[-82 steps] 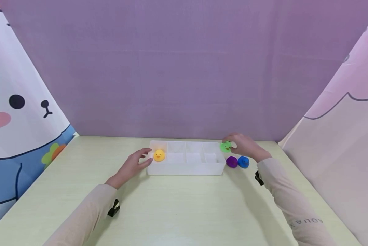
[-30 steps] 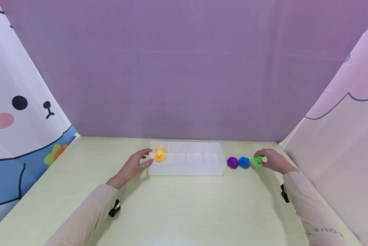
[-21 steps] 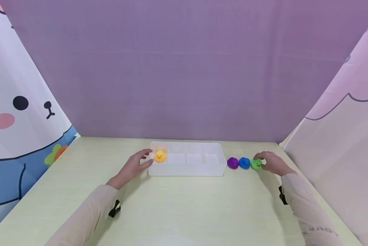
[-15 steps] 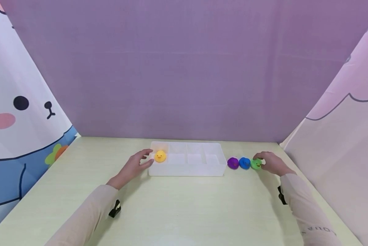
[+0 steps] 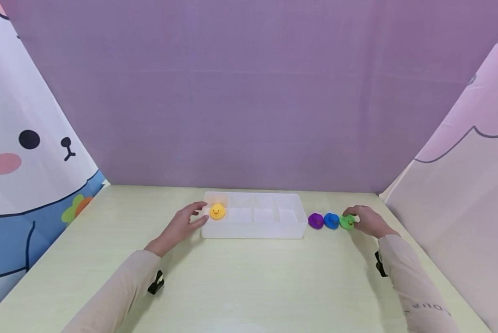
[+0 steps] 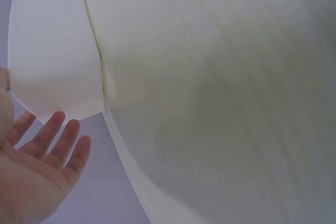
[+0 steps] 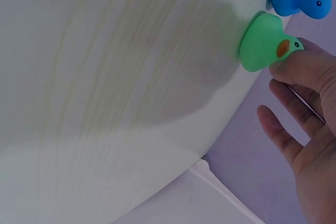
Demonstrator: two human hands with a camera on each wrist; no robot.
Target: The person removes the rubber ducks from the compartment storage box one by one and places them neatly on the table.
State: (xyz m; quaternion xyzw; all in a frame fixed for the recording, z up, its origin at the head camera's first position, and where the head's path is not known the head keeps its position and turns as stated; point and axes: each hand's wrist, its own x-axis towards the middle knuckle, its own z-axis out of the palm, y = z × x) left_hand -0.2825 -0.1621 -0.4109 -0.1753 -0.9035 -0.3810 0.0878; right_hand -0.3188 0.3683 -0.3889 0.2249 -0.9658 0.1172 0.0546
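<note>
Three toy ducks line up on the counter [image 5: 249, 277] right of the divided tray [image 5: 254, 230]: purple duck [image 5: 315, 220], blue duck [image 5: 331, 221], green duck [image 5: 347, 222]. The right hand [image 5: 367, 221] pinches the green duck, fingers [image 7: 299, 69] curled on its head; a sideways nudge could topple the touching blue duck. The left hand [image 5: 180, 226] rests against the tray's end, fingers relaxed, beside the yellow duck [image 5: 217, 212] in the leftmost compartment.

Green rubber duck [image 5: 347, 222], upright on table, touching blue duck [image 5: 331, 221]
</note>
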